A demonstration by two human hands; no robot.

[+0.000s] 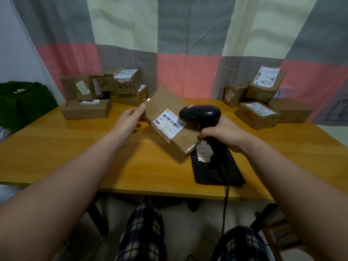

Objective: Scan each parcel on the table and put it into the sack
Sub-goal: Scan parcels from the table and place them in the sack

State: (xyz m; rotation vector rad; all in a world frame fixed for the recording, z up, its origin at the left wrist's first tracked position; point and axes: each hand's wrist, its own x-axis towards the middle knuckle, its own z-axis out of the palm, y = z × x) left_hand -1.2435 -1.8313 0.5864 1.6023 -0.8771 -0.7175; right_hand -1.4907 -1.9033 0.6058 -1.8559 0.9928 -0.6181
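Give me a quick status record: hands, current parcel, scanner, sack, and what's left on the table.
left hand: grips flat parcel's left edge
right hand: grips scanner handle
flat parcel: tilted, barcode label up
scanner: head beside the label
green sack: left of table
left box pile: back left of table
right box pile: back right
black mailer: flat on table, below right hand

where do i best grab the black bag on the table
Pinch the bag by its near edge, coming from the table's front. It lies flat and limp, so there is no side to clamp, and its far end is hidden below the scanner and right hand.
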